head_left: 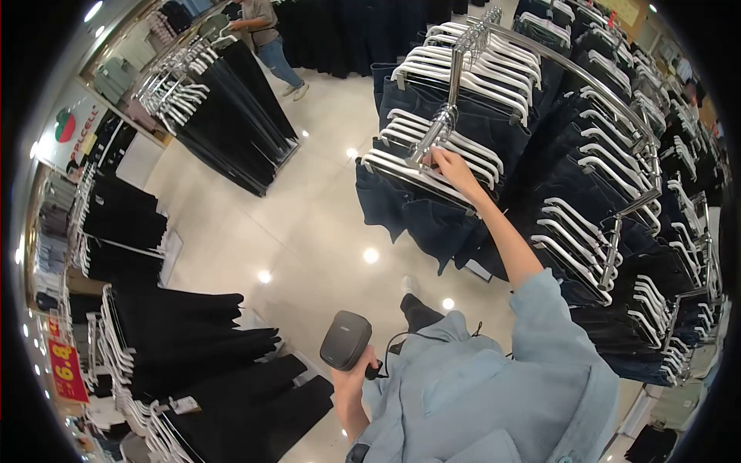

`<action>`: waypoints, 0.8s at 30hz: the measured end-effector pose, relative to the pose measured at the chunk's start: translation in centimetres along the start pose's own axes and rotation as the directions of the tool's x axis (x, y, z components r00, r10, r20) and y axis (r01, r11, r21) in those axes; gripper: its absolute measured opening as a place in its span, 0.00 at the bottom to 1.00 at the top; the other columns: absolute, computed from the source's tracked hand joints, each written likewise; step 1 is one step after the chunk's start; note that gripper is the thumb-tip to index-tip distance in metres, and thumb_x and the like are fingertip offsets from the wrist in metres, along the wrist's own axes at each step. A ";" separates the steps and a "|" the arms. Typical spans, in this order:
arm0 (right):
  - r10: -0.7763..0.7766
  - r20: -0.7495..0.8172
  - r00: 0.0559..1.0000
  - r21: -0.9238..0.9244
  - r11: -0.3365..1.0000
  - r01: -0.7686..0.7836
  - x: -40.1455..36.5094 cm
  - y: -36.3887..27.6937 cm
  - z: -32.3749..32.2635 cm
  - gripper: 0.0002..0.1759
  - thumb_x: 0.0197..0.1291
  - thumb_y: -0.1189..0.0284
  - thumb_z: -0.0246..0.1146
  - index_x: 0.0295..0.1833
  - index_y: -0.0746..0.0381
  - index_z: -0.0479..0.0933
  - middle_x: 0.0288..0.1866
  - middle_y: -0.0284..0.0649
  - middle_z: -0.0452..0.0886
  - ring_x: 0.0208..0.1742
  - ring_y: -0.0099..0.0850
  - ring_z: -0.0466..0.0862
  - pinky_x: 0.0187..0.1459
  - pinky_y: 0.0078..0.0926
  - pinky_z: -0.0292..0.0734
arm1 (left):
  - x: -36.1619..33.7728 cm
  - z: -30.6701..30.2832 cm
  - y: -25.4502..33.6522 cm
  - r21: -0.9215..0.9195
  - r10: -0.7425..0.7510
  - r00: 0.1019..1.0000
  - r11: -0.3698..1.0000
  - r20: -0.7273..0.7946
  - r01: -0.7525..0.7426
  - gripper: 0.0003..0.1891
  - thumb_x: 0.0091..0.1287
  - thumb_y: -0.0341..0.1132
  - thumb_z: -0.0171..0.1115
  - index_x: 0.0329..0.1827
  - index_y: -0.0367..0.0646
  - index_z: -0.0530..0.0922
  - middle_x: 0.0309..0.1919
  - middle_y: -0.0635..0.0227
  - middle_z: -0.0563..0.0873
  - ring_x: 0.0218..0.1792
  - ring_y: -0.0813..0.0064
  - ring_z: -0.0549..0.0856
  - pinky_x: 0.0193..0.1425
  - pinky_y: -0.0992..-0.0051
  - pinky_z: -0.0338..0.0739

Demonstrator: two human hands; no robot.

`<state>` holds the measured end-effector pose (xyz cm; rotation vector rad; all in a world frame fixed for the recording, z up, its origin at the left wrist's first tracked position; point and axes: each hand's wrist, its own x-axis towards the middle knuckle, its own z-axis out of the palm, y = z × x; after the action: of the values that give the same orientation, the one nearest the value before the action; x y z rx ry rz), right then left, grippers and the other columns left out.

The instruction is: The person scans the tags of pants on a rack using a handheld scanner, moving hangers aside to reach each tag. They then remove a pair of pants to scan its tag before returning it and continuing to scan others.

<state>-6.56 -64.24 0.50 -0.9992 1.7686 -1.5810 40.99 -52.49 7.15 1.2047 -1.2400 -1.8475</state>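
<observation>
In a clothes shop, the left hand point(349, 383) has its fingers clamped round a probably light, rigid scanner point(345, 338) at its handle, while the right hand point(450, 165) has its fingers curled onto a stiff white hanger point(417, 176) carrying soft trousers point(401, 212).

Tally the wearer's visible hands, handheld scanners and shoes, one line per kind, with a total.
hands: 2, the left hand and the right hand
handheld scanner: 1
shoe: 1
Total: 4

Left hand point(351, 383) gripping scanner point(346, 338); right hand point(454, 168) touching white hangers point(397, 167), dark trousers point(405, 212) hung below it, rack pole point(441, 123) just above.
</observation>
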 end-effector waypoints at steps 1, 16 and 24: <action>-0.039 0.045 0.998 -0.036 0.999 0.041 -0.1 0.5 -0.5 0.25 0.83 0.56 0.51 0.47 0.66 0.83 0.37 0.32 0.83 0.38 0.21 0.78 0.44 0.23 0.76 | 1.3 0.3 0.5 0.002 -0.005 1.000 1.000 0.003 0.005 0.04 0.68 0.20 0.65 0.43 0.35 0.80 0.26 0.64 0.82 0.26 0.72 0.82 0.36 0.71 0.75; 0.010 -0.027 1.000 0.174 0.985 -0.005 2.4 2.1 -2.3 0.19 0.78 0.61 0.62 0.48 0.68 0.85 0.41 0.36 0.89 0.43 0.23 0.84 0.49 0.23 0.77 | 18.4 7.0 6.1 0.259 -0.148 0.969 0.961 0.196 0.094 0.03 0.64 0.20 0.65 0.39 0.35 0.81 0.25 0.66 0.83 0.27 0.73 0.83 0.35 0.72 0.76; -0.206 -0.435 0.877 -0.273 0.958 0.090 1.9 -2.1 -1.9 0.15 0.72 0.63 0.68 0.50 0.66 0.83 0.42 0.43 0.87 0.44 0.36 0.88 0.51 0.34 0.82 | 21.7 9.3 6.9 0.250 -0.244 0.937 0.951 0.249 0.181 0.03 0.64 0.18 0.66 0.37 0.35 0.83 0.28 0.67 0.86 0.28 0.75 0.84 0.35 0.73 0.75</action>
<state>-8.81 -64.76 2.97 -0.9418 2.3044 -1.8435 23.68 -69.93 7.34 1.2724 -1.5583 -2.1391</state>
